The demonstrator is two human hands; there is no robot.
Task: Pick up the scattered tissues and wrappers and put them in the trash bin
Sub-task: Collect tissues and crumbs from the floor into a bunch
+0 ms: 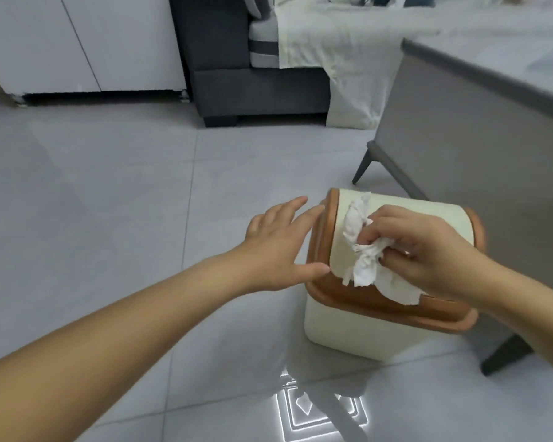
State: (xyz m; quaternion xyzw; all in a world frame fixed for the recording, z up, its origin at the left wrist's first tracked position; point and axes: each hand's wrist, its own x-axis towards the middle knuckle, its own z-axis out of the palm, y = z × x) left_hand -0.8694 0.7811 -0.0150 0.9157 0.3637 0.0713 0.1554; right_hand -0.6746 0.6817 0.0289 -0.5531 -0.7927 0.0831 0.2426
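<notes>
**Clearances.** The trash bin (332, 330) stands on the tiled floor (109, 186). Its right and far sides sit close to the desk (460, 138); one slanted desk leg (393, 173) is just behind the bin. Open floor runs to the left of the bin and toward the camera. A dark sofa (259, 90) and a white cabinet (77, 43) stand well apart at the far edge of the floor.

**Bin.** A brown rim (380, 303) frames a cream lid (406, 208).

**Tissues.** A crumpled white bunch of tissues (361, 250) is held over the lid. Its long axis runs far to near. One end points toward the far edge of the lid. The other end hangs over the near rim.

**Right hand** (428, 250). The grip is clenched on the tissues, fingers curled round the middle of the bunch.

**Left hand** (278, 244). The grip is released, fingers straight and spread. The fingertips lie at the left rim of the bin; whether they touch it cannot be told.
</notes>
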